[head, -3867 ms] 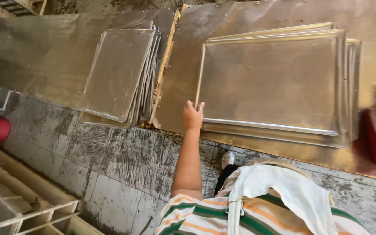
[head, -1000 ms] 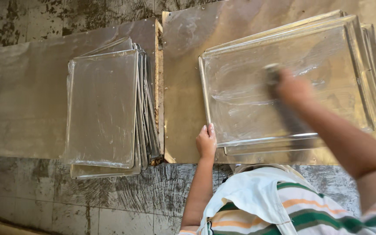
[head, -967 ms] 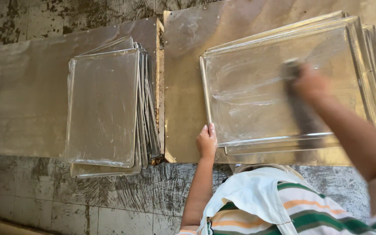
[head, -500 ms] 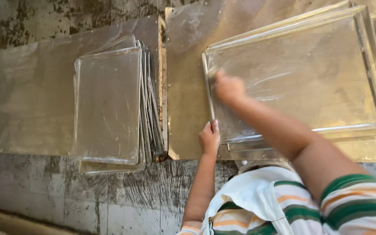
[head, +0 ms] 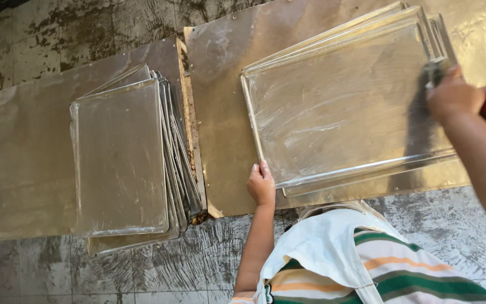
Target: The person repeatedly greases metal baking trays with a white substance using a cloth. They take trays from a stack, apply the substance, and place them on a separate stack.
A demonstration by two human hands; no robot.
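Fingers point(head: 454, 93) gripping brush point(head: 431, 73) on top tray point(head: 338, 107), left hand point(head: 261, 184) steadying corner

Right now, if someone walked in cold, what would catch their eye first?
The big shiny metal tray atop a stack on the right, streaked with smears. The right hand presses a dark brush near its far right edge, while the left hand grips its near left corner. Another tray stack sits left.

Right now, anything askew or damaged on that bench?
Yes. The left stack of trays is fanned out unevenly, edges splayed to the right. The wooden strip between the two metal sheets looks crumbled at its lower end. The top tray on the right is smeared.
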